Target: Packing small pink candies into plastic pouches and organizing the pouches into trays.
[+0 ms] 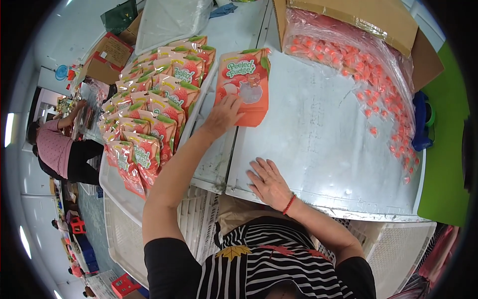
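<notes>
A flat pink-and-red pouch [256, 107] with fruit pictures lies on the metal table, seemingly on top of others like it. My left hand [225, 115] rests on its lower left part, fingers lying over the surface rather than wrapped round it. Near the table's front edge, my right hand [270, 185] lies palm down with its fingers spread, holding nothing; a red bracelet is on its wrist. To the left, filled pouches [169, 94] of the same design stand in close rows. Small red pieces in clear wrappers [371, 84] spread across the table's right side.
An open cardboard box [358, 17] lined with clear plastic stands at the back right, wrapped pieces spilling from it. A white tray [107, 172] carries the filled pouches. A blue object [422, 122] sits by the right edge. Another person [62, 149] works at the far left.
</notes>
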The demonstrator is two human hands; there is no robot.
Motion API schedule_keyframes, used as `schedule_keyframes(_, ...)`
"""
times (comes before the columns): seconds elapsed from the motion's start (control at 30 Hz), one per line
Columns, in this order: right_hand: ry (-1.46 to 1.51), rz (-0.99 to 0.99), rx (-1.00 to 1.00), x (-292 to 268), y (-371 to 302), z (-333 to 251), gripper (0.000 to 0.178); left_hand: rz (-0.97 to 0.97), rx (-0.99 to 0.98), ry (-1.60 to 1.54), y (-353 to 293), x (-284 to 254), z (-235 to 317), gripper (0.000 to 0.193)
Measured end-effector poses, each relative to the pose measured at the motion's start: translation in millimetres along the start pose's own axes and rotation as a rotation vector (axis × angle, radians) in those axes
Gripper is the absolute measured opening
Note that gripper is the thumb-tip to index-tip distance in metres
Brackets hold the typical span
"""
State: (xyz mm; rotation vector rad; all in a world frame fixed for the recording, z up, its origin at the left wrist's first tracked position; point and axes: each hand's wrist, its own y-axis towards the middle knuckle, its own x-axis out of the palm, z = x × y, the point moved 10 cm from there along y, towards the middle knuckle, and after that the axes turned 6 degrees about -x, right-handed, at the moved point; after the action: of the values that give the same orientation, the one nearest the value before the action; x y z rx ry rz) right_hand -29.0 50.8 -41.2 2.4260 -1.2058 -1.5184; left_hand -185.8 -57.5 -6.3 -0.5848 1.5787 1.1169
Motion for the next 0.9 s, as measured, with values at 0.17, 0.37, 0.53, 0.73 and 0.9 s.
schedule_keyframes(0.17, 0.032, -0.011, 0.007, 3.1, 1.5, -1.0, 0.037, 0.137, -0.033, 0.104, -11.3, 2.4, -14.1, 0.036)
schedule_keyframes(0.37, 0.066, -0.007, 0.023, -0.2, 3.8, 3.3, 0.034, 0.159, -0.001, -0.002, -24.3, 11.1, -9.7, 0.026)
schedule_keyframes(0.53, 0.153, 0.058, 0.009, -7.5, 12.5, 12.6, 0.031, 0.118, -0.098, -0.227, -23.0, 1.0, -23.3, 0.016)
schedule_keyframes(0.73, 0.25, 0.152, 0.051, -17.1, 22.9, 32.0, 0.024, 0.165, -0.078, -0.271, -12.5, -12.7, -27.3, 0.011)
schedule_keyframes(0.9, 0.289, 0.208, 0.099, -28.1, 22.7, 38.3, 0.023, 0.142, -0.213, -0.233, -7.1, -7.5, -31.4, 0.011)
